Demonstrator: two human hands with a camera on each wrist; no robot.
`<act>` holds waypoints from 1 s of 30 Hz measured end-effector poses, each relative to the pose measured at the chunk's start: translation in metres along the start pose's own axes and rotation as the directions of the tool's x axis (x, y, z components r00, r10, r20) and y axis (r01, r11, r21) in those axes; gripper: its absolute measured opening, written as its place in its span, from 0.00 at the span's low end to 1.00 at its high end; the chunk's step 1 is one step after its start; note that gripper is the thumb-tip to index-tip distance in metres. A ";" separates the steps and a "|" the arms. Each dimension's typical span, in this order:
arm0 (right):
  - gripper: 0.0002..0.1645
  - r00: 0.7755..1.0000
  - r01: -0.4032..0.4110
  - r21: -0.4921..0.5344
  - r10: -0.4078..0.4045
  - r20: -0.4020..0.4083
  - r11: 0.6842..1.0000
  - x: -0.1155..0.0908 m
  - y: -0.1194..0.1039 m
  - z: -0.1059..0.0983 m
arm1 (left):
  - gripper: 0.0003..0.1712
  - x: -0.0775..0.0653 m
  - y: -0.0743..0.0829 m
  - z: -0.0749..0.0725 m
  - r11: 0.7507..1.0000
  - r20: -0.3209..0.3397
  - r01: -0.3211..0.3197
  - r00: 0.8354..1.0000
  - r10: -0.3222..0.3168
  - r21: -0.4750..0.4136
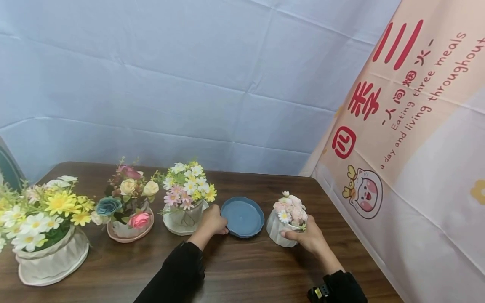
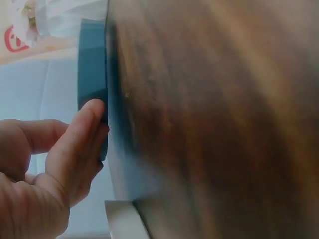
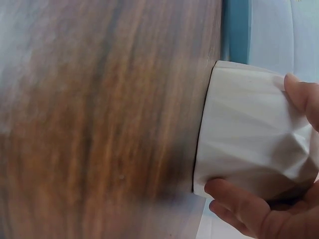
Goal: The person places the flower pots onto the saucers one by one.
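On the wooden table, a round blue saucer [image 1: 242, 216] with a scalloped rim lies between my two hands. My left hand [image 1: 214, 219] grips the saucer's left edge; in the left wrist view the thumb [image 2: 82, 129] lies against its side wall. To the right stands a white faceted flowerpot [image 1: 278, 231] with pale pink flowers and a daisy [image 1: 284, 216]. My right hand [image 1: 308, 235] holds this pot from its right side, thumb in front near the top. In the right wrist view, fingers [image 3: 234, 196] and thumb span the pot wall, and its base sits at the tabletop.
Left of the saucer stand three more potted flower arrangements: white and pink daisies [image 1: 189, 183], mixed roses [image 1: 129, 187], and a large yellow and white bunch [image 1: 49, 210]. Each pot has a saucer under it. A pale cloth [image 1: 170, 75] hangs behind, a printed cloth [image 1: 409, 126] at right.
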State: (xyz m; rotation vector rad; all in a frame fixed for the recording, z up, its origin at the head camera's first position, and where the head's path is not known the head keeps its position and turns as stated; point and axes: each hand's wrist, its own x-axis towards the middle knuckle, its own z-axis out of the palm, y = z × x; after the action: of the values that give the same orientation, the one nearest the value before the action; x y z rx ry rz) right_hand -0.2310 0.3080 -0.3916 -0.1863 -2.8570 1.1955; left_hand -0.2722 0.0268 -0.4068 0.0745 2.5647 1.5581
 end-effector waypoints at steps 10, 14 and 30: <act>0.58 1.000 0.021 0.041 -0.021 0.004 0.999 0.000 -0.002 0.002 | 0.21 0.017 0.001 0.003 0.973 0.017 0.114 0.993 -0.113 -0.200; 0.59 1.000 0.019 0.032 -0.019 0.006 0.999 0.000 -0.002 0.002 | 0.25 0.022 0.002 0.005 0.977 -0.006 0.127 0.991 -0.130 -0.172; 0.61 1.000 -0.019 -0.009 0.019 0.000 1.000 -0.001 -0.001 0.000 | 0.40 0.042 -0.005 0.005 0.927 0.147 0.300 0.951 -0.272 -0.225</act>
State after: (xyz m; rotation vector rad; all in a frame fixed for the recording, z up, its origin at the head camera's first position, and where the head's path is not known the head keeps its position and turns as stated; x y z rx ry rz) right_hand -0.2300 0.3069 -0.3910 -0.2147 -2.8678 1.1861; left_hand -0.3128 0.0333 -0.4174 -0.2231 2.1609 1.6842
